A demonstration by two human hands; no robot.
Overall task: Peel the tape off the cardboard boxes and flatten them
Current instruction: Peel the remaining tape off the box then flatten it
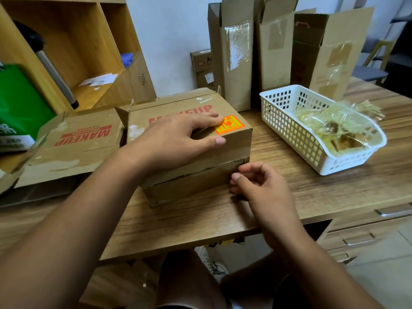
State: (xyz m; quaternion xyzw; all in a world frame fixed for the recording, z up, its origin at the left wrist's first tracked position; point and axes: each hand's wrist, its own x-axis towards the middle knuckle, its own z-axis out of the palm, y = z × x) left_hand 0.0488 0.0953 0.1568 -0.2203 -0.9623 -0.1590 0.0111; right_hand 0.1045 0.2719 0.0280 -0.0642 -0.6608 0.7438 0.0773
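While pinning the box [191, 188] mid-way along the table [312, 192] with a flat left hand [174, 139], picking at the tape [211, 158] end on its near right corner with the curled right hand [260, 186], can't tell if pinching. Best going low and slow, pulling leftward.

Single view, from a wide-angle camera worn on the person's head. It faces forward and steeply down from above the near edge of the surface [289, 197]. Range is close: both forearms enter from the lower corners, and the left hand [176, 139] and right hand [260, 186] meet at a cardboard box [200, 170] in mid-frame. The person's knees show at the bottom edge. The far reach takes in a shelf unit [66, 41] at upper left and upright cartons [236, 63] against a wall at upper right. The near edge of the surface climbs toward the right, so the view is rolled.
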